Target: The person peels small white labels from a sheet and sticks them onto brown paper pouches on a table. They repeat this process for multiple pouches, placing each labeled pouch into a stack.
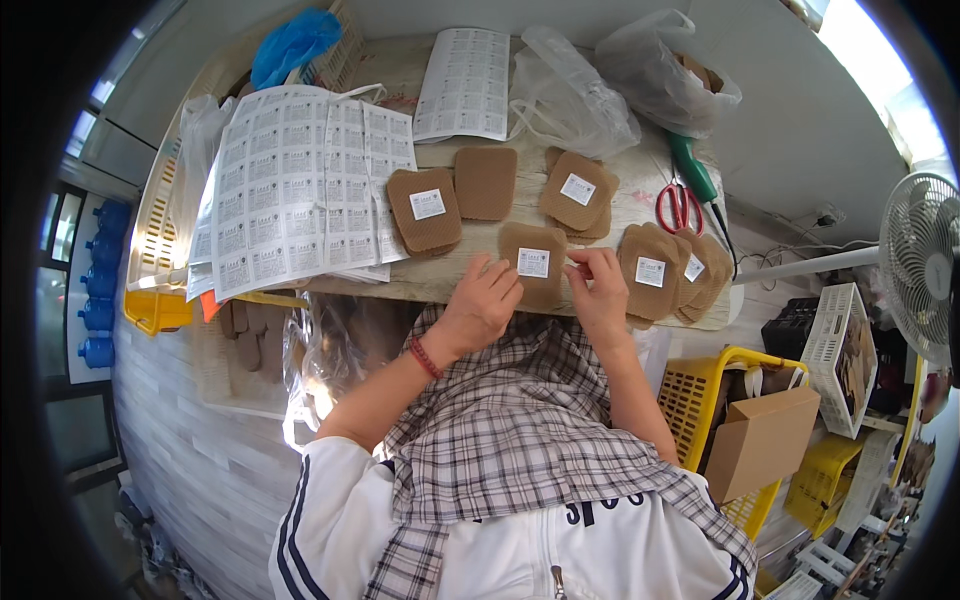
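The brown pad (533, 288), bearing a white label (533, 262), lay between the hands. The left hand (485, 305) was curled at the pad's left side, its grip unclear; the right hand (601, 298) had thumb and index fingertip close together at its right, any pinched item indistinguishable. The step appeared to be labelling; the next move likely called for pressing the label flat. Labelled pads (650, 299) lay right of the right hand, label sheets (290, 190) beyond the left.

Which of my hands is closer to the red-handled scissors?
Right. Your right hand is left of the scissors and nearer your body; your left hand is farther left, on the other side of the brown pad between your hands.
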### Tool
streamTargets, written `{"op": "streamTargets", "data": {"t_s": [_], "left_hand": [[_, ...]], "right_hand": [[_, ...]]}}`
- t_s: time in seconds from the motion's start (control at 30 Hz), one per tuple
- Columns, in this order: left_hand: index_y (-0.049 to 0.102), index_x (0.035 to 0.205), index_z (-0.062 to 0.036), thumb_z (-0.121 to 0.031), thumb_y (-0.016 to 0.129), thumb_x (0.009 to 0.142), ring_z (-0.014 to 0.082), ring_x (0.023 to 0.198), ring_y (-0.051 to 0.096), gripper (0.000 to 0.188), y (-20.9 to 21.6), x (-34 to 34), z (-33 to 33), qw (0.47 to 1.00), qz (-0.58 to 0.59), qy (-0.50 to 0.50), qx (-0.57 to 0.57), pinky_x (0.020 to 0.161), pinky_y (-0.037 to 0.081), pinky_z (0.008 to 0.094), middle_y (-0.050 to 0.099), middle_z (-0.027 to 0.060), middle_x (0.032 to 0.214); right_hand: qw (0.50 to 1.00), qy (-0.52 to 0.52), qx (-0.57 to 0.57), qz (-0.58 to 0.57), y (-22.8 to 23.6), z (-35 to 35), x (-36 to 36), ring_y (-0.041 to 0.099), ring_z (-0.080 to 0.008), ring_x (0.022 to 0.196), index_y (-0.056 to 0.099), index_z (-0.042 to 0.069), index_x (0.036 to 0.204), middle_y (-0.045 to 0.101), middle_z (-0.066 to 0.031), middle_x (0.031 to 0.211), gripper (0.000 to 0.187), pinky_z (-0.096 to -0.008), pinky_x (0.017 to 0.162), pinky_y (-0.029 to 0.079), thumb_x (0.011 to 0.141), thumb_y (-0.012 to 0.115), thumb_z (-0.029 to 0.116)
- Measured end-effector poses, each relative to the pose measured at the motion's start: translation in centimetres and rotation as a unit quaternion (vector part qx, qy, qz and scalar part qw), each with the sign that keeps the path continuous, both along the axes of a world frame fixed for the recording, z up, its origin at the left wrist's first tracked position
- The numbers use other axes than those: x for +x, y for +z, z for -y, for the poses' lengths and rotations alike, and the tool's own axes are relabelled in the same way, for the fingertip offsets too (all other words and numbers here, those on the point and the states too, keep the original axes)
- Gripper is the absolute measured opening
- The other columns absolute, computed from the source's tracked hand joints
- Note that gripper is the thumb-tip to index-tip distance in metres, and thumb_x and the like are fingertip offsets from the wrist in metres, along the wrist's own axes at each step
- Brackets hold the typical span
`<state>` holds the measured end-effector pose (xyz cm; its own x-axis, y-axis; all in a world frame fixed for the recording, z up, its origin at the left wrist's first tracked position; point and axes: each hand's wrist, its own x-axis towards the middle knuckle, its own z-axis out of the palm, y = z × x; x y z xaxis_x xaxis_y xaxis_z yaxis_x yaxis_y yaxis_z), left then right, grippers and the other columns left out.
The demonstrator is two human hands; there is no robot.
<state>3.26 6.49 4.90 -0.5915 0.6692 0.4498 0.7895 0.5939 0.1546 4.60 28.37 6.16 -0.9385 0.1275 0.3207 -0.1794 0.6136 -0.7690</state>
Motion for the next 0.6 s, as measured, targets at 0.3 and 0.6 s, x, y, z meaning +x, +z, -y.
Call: {"op": "streamTargets", "data": {"t_s": [0.3,0.6], "left_hand": [[0.069,0.116,-0.0065,-0.023,0.079,0.083,0.0311,0.123,0.056,0.038,-1.0,-2.0,-0.2,0.986,0.081,0.04,0.139,0.106,0.041,0.0479,0.062,0.0119,0.126],[0.068,0.135,-0.0205,-0.034,0.085,0.076,0.0318,0.13,0.047,0.062,-1.4,-3.6,-0.9,0.977,0.181,0.054,0.095,0.113,0.031,0.0474,0.055,0.0104,0.134]], "right_hand": [[0.998,0.003,0.024,0.053,-3.1,1.6,-1.5,0.069,-0.0267,0.083,0.07,0.008,0.101,0.064,-0.0084,0.097,0.014,-0.0393,0.072,0.055,0.088,0.076,0.012],[0.989,0.001,0.064,0.132,-2.4,1.4,-2.6,0.068,-0.027,0.088,0.069,0.01,0.099,0.064,-0.0064,0.097,0.015,-0.0407,0.075,0.054,0.087,0.076,0.016]]}}
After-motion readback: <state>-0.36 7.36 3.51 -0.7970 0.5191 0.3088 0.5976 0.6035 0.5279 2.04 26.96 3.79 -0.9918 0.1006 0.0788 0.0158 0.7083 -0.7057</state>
